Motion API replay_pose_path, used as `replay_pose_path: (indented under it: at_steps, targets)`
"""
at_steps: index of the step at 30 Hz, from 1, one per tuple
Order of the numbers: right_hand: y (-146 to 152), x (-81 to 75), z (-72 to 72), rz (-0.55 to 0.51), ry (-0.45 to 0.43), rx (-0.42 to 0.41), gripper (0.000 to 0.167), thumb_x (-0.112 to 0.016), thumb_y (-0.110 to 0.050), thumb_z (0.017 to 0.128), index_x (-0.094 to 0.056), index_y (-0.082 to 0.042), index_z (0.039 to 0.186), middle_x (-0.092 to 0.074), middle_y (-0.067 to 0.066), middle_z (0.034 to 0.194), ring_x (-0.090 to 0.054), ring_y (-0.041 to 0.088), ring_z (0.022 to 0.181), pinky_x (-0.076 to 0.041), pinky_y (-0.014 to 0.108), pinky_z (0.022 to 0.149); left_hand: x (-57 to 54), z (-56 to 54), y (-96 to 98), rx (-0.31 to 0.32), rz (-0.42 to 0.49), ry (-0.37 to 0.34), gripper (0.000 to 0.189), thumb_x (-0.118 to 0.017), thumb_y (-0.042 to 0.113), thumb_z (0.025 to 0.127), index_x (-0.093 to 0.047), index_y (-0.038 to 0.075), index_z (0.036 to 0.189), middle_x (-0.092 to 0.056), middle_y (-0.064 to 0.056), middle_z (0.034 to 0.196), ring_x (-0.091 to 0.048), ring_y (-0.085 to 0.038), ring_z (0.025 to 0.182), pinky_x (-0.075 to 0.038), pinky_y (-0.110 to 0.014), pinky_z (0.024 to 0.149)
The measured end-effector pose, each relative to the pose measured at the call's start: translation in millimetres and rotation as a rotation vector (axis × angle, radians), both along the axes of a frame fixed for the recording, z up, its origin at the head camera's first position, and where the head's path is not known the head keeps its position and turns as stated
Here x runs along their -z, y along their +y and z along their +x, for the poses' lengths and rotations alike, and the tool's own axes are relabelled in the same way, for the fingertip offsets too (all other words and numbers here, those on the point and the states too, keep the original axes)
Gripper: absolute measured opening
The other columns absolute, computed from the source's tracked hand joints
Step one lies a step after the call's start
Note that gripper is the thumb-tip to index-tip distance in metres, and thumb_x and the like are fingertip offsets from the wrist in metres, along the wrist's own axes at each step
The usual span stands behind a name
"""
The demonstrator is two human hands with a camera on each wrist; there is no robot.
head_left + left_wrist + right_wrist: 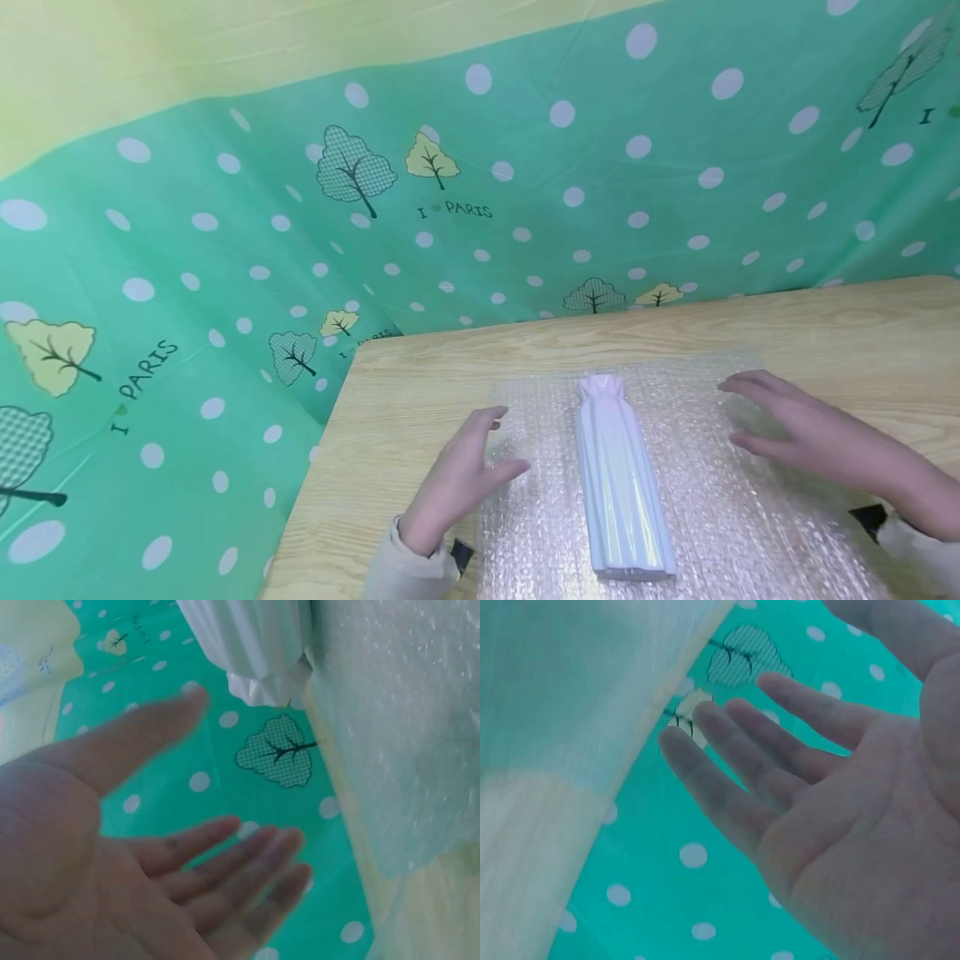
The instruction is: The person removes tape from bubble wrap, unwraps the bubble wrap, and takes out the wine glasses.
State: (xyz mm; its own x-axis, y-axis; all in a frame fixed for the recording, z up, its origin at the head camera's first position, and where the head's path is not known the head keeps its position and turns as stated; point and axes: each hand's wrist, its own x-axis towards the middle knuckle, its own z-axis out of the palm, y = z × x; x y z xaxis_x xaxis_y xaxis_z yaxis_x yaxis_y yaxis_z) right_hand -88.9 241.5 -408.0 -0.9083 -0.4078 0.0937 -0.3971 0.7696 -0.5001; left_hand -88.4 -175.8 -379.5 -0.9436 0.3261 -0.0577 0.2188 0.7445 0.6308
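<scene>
In the head view, a white fluted vase (622, 483) is seen laid on its side on a sheet of bubble wrap (532, 525), its gathered neck pointed away from the person and its base turned toward the camera. The wrap is spread over a wood-grained surface (375, 442). The left hand (465, 475) is held by the wrap's left edge, the right hand (802, 433) near its right side; the vase is left between them, touched by neither. Both hands are relaxed, with thumbs parted from fingers and nothing gripped. Pale sleeves (412, 562) are worn at the wrists. The surface is backed by a green cloth (525, 167) printed with white dots, trees and lettering.

In the left wrist view, the left palm is shown with its thumb stretched well away from its loosely extended fingers. The vase's neck is seen above, partly cut off by the frame, with bubble wrap to the right.

In the right wrist view, the right palm is shown with its fingers extended and slightly parted, against the dotted cloth.
</scene>
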Motion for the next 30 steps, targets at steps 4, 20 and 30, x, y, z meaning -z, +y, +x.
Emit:
replay_pose_path:
  at_steps: [4, 20, 30]
  targets:
    - [-7, 2.6, 2.9, -0.024, 0.002, -0.006, 0.059, -0.072, -0.029, 0.091, -0.051, 0.002, 0.137, -0.047, 0.025, 0.139, -0.048, 0.047, 0.123, -0.046, 0.068, 0.095, 5.5, -1.3, 4.9, 0.042, 0.047, -0.037, 0.080, -0.077, 0.043, 0.085, -0.041, 0.008, 0.147, -0.050, -0.010, 0.145, -0.051, -0.028, 0.129, -0.048, -0.050, 0.105]
    - [-29, 0.2, 11.1, -0.058, -0.011, 0.019, 0.067, -0.066, -0.032, 0.096, -0.037, 0.001, 0.147, -0.042, 0.022, 0.145, -0.049, 0.045, 0.126, -0.048, 0.064, 0.095, 22.4, -0.9, 23.6, 0.088, 0.274, -0.236, 0.075, -0.071, 0.041, 0.091, -0.038, 0.005, 0.148, -0.051, -0.017, 0.141, -0.057, -0.035, 0.122, -0.052, -0.047, 0.100]
    - [-54, -2.5, 12.8, -0.039, 0.019, 0.050, 0.068, -0.065, -0.039, 0.096, -0.041, 0.001, 0.146, -0.047, 0.024, 0.143, -0.050, 0.046, 0.126, -0.046, 0.065, 0.098, 26.8, 1.7, 28.0, 0.092, 0.251, -0.243, 0.075, -0.069, 0.044, 0.092, -0.038, 0.007, 0.148, -0.053, -0.015, 0.140, -0.058, -0.035, 0.121, -0.054, -0.046, 0.097]
